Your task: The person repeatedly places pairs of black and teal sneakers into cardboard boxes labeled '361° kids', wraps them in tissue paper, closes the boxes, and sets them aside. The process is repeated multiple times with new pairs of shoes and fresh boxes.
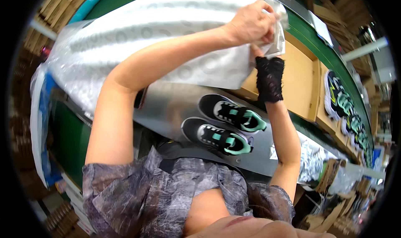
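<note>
A large white sheet of wrapping paper (184, 25) with a faint grey pattern spreads across the far side of the work surface. My left hand (252, 24) reaches across to its right end, fingers closed in a pinch on the crumpled edge. Just below, my right hand (267, 73), in a black lace wrist cover, grips the same edge; the paper hides part of its fingers. Two black sneakers with mint-green parts, the farther sneaker (229, 113) and the nearer sneaker (217, 136), lie side by side on the metal table (167, 112) close to my body.
An open brown cardboard box (298, 77) stands behind my right hand, partly covered by the paper. More sneakers (340, 98) line the right side along a green conveyor belt (298, 25). Crumpled silvery-white paper (311, 160) lies at lower right. Clear plastic (71, 71) drapes at left.
</note>
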